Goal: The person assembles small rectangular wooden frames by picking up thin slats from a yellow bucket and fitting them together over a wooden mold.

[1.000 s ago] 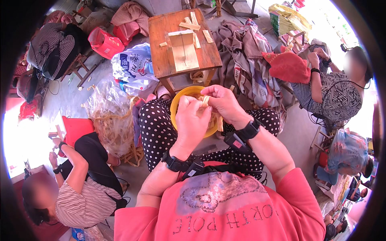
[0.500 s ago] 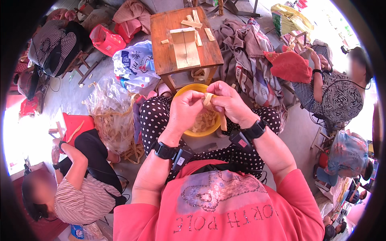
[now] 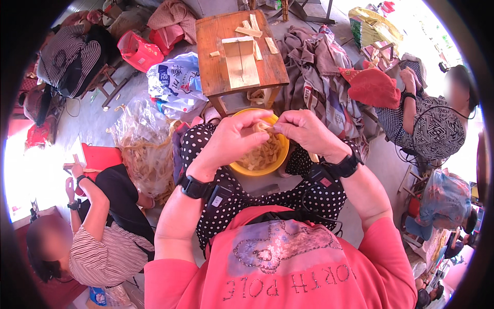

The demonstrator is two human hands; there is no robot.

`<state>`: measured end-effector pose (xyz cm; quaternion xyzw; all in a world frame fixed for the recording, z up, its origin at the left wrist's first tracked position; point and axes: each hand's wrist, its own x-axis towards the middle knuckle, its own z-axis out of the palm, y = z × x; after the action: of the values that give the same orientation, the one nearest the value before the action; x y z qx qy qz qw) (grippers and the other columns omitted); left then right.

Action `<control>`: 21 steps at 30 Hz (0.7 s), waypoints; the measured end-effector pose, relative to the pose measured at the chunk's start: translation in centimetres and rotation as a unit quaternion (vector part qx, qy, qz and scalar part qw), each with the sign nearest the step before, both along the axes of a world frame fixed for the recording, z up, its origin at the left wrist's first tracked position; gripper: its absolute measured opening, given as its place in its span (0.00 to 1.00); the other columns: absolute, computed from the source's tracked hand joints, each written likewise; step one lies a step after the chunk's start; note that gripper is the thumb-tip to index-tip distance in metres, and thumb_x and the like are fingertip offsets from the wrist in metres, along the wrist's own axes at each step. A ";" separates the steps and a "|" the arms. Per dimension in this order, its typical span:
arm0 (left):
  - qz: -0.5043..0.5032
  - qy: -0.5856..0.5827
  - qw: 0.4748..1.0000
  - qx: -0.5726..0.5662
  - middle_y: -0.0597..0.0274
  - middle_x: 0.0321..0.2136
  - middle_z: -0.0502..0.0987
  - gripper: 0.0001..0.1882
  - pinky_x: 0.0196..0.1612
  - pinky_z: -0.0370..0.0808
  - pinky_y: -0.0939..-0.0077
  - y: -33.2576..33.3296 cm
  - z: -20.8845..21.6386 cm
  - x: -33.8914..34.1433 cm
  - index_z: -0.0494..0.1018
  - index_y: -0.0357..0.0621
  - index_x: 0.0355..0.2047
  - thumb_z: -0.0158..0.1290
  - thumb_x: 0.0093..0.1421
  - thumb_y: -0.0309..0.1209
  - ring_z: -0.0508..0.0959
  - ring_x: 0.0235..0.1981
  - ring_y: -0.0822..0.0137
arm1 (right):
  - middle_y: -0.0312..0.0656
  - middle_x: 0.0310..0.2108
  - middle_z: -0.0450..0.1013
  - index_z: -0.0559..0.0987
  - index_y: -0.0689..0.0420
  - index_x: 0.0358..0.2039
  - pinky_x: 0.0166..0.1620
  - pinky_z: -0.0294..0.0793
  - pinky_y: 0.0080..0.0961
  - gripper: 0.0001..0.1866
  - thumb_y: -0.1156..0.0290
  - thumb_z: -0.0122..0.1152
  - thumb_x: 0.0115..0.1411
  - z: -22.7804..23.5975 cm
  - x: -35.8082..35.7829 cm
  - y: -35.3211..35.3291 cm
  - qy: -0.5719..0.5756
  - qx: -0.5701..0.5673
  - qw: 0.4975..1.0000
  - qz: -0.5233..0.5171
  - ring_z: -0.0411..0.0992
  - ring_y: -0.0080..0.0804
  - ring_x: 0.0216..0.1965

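A pale yellow flat strip [image 3: 262, 126], bent into a small fold, is held above a yellow basin [image 3: 284, 160]. My left hand [image 3: 231, 136] curls around the fold, its thumb below and fingers above. The thumb and fingers of my right hand [image 3: 315, 135] pinch the strip's right side. A loose pale end pokes out beneath my right palm. Inside the basin lie many small pale folded pieces [image 3: 262, 154]. My fingers partly hide the fold.
Ahead stands a wooden stool [image 3: 213, 67] bearing a slotted wooden block [image 3: 242, 69] and several pale strips. Left are a clear bag of strips [image 3: 149, 149] and a white-blue bag [image 3: 177, 80]. Cloth is heaped [image 3: 314, 72] right. Seated people work on both sides.
My left hand has spread its thumb and fingers wider around the fold. My right hand has turned and shifted slightly right, and the strip's hanging end is now mostly hidden.
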<state>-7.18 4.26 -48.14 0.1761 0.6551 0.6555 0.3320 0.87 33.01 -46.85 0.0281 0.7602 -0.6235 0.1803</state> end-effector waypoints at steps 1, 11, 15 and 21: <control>-0.033 0.017 0.999 -0.019 0.60 0.61 0.95 0.25 0.69 0.90 0.70 -0.2 -0.1 -0.1 0.86 0.37 0.76 0.64 0.82 0.17 0.95 0.60 0.69 | 0.28 0.35 0.83 0.92 0.67 0.50 0.45 0.80 0.28 0.16 0.64 0.74 0.89 0.4 -0.2 -0.4 0.007 0.001 1.000 0.008 0.74 0.14 0.40; 0.012 -0.078 0.997 0.007 0.67 0.50 0.95 0.16 0.48 0.91 0.78 -0.3 -0.9 -0.7 0.91 0.38 0.66 0.73 0.81 0.24 0.92 0.46 0.79 | 0.24 0.40 0.83 0.94 0.64 0.52 0.47 0.78 0.23 0.18 0.61 0.70 0.92 0.9 -0.4 0.8 -0.115 -0.063 0.991 -0.012 0.75 0.13 0.43; 0.038 -0.071 0.997 0.004 0.65 0.47 0.93 0.19 0.46 0.86 0.79 -1.9 -1.9 -1.3 0.86 0.39 0.73 0.66 0.90 0.32 0.91 0.42 0.76 | 0.25 0.41 0.84 0.95 0.62 0.52 0.48 0.78 0.23 0.18 0.60 0.69 0.93 1.9 -0.8 -0.1 -0.066 -0.051 0.996 0.010 0.75 0.13 0.44; 0.039 -0.116 0.992 0.011 0.68 0.39 0.89 0.15 0.42 0.82 0.79 -3.1 -4.8 -0.7 0.87 0.43 0.59 0.61 0.94 0.42 0.87 0.36 0.75 | 0.22 0.36 0.78 0.95 0.60 0.50 0.41 0.67 0.21 0.19 0.58 0.68 0.93 1.0 -1.1 -0.5 -0.132 -0.115 0.985 0.006 0.69 0.12 0.37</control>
<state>-7.83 1.15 -52.90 0.0769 0.6115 0.6910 0.3777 -0.26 32.55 -45.81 0.0844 0.6532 -0.6964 0.2851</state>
